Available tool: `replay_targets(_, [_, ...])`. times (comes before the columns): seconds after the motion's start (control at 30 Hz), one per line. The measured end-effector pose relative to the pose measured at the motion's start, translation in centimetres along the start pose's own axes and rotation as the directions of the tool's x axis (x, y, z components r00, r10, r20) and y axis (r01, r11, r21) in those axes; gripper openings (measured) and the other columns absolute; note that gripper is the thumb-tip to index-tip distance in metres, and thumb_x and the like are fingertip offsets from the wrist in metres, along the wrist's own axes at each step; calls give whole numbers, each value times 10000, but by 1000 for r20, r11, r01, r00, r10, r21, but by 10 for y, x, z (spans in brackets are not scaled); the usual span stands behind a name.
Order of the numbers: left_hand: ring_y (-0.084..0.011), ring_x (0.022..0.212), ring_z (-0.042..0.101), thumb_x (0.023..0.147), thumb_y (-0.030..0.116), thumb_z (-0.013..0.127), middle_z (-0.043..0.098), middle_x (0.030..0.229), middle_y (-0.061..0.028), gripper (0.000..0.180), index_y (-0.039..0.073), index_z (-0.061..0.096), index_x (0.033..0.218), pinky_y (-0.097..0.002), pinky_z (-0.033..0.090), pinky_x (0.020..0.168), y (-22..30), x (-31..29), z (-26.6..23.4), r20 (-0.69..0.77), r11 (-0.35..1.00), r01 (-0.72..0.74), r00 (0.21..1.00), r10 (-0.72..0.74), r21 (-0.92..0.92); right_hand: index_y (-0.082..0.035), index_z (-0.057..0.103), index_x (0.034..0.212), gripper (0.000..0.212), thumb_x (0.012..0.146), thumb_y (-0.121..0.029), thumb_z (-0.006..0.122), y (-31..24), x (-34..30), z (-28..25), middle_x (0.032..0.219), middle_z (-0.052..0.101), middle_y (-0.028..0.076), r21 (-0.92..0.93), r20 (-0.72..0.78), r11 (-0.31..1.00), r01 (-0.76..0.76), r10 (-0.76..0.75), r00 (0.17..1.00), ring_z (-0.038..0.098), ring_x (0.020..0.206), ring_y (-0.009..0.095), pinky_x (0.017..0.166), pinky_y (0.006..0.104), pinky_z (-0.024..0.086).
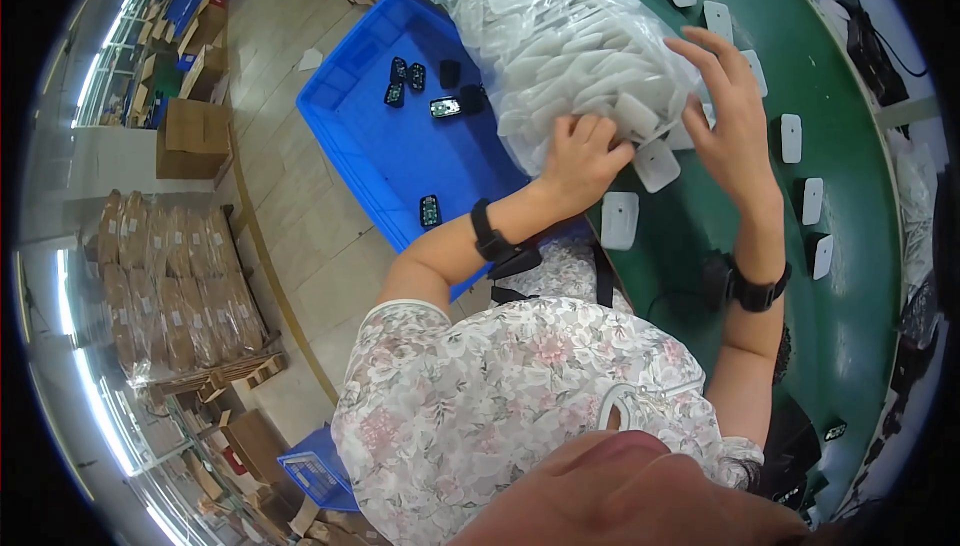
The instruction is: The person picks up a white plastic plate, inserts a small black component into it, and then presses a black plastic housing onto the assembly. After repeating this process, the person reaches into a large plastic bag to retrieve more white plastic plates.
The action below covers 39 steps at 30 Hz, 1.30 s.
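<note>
A clear plastic bag (540, 21) packed with flat white plastic pieces lies on the green table, overlapping the blue bin. My left hand (583, 164) has its fingers curled in on the bag's near edge, where the grip is partly hidden. Over the bag's right side, my right hand (735, 121) is raised with its fingers apart and nothing between them. A white piece with rounded corners (657, 167) lies at the bag's mouth between both hands. Closer to me, another white piece (620, 221) rests flat on the table.
Several white pieces (791, 139) form a curved row along the table's right side. The blue bin (395, 171) on the left holds several small black housings with circuit boards (445, 107). Cables and plastic bags (912, 181) line the far right. Cartons (192, 139) and a loaded pallet (180, 286) stand leftward.
</note>
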<state>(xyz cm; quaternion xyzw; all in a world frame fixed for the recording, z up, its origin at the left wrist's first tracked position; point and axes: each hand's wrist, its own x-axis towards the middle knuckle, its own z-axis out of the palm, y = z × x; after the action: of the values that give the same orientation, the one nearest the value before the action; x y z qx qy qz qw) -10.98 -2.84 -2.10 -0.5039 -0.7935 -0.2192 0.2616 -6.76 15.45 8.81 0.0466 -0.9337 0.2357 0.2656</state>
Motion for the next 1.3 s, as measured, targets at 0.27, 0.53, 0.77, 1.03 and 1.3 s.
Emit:
replay_targets(0.27, [-312,1146,501,830,176,538,560,1209,-151,423,47,545,1233,-440,387,893,38,12,48,173,989,148,974,-144,-11,-197,603,1210,428,786,-192,665,-12,-24,52,1386,482,31,-194,33,957,216,-214,976,428,1300,197,1108,470,258])
replay_targets(0.53, [-328,1110,520,802,136,529,601,1133,-147,365,-3,591,1133,-435,407,856,45,5,45,246,965,124,967,-65,-232,-178,600,1214,402,813,-188,628,10,-50,36,1385,493,29,-248,116,930,271,-249,961,434,1306,196,1101,421,296])
replay_targets(0.77, [-317,908,545,779,82,534,587,1004,-114,285,45,594,1055,-446,429,779,67,23,58,173,878,163,981,-93,-449,-91,600,1193,375,819,-72,616,12,-105,3,1296,554,74,-74,146,997,13,-2,989,536,1155,271,981,413,417])
replay_targets(1.03, [-282,708,572,704,25,560,585,806,-58,101,85,610,768,-358,466,633,52,3,26,78,772,98,995,-63,-628,-58,638,1080,300,781,-50,666,-8,-113,-41,1088,616,99,-208,72,976,-63,80,994,583,948,291,802,388,452])
replay_targets(1.3, [-160,706,656,770,-63,458,677,779,-88,243,46,674,785,-287,492,613,52,34,50,441,298,512,854,-275,-806,-101,536,1226,408,829,-184,500,-32,-138,11,1282,520,80,296,535,919,260,-385,752,478,1213,257,1051,419,360])
